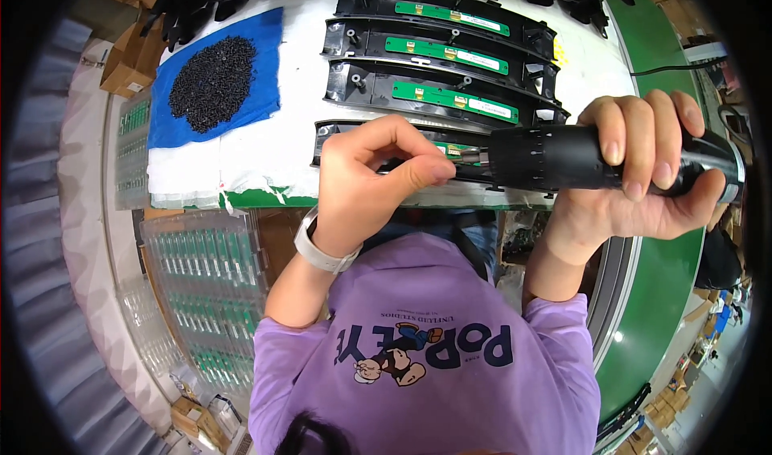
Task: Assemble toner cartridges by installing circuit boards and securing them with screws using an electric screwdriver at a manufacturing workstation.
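Note:
My right hand [643, 153] is wrapped round a black electric screwdriver [547, 157], held level with its bit toward the left. At the bit's tip, the thumb and forefinger of my left hand [374, 170] are pinched together; whatever they hold is too small to make out. Beneath both hands lies the nearest curved black plastic housing [326, 137], partly hidden, with a green circuit board [441, 145] in it. Three similar housings sit in a row beyond it, among them a middle housing [366, 41] with its own green circuit board [446, 55].
A heap of small black screws [211, 85] lies on a blue cloth [268, 61] at the left of the white-covered table [301, 77]. Black parts [201, 5] crowd the far edge. Clear trays of green boards [205, 254] stand at lower left. A green surface [663, 246] runs along the right.

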{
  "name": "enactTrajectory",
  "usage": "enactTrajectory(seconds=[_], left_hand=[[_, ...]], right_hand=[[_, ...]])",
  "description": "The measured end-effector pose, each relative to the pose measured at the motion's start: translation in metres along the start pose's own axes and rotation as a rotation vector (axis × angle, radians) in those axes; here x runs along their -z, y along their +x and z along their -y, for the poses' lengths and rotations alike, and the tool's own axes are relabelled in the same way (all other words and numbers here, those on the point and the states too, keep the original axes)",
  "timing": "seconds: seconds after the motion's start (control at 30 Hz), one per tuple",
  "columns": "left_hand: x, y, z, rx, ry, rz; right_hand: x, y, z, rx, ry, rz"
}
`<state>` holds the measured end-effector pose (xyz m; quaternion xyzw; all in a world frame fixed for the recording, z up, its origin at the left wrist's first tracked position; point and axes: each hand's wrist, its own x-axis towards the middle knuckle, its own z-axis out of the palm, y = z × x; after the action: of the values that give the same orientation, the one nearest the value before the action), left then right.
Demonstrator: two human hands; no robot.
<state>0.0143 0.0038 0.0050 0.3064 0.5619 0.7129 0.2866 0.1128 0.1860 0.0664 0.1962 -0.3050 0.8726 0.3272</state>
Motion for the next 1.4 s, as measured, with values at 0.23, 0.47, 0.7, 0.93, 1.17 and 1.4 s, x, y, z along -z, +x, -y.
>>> enactTrajectory(seconds=[0.23,0.47,0.7,0.93,1.17,1.4], left_hand=[[-0.013,-0.002,0.003,0.056,-0.100,-0.057],[-0.018,0.003,0.004,-0.557,0.696,0.003],[-0.004,-0.009,0.030,-0.533,1.172,0.085],[-0.004,-0.012,0.036,-0.571,1.148,0.031],[-0.007,-0.006,0.036,-0.593,1.131,0.021],[-0.007,-0.009,0.032,-0.597,1.115,-0.007]], right_hand=[[-0.001,-0.003,0.006,-0.004,-0.019,-0.027],[0.017,0.003,0.030,-0.104,-0.191,0.145],[0.032,-0.003,0.048,-0.138,-0.574,0.458],[0.035,-0.008,0.035,-0.124,-0.569,0.405],[0.013,-0.011,0.025,-0.212,-0.801,0.117],[0.010,-0.007,0.011,-0.200,-0.748,0.111]])
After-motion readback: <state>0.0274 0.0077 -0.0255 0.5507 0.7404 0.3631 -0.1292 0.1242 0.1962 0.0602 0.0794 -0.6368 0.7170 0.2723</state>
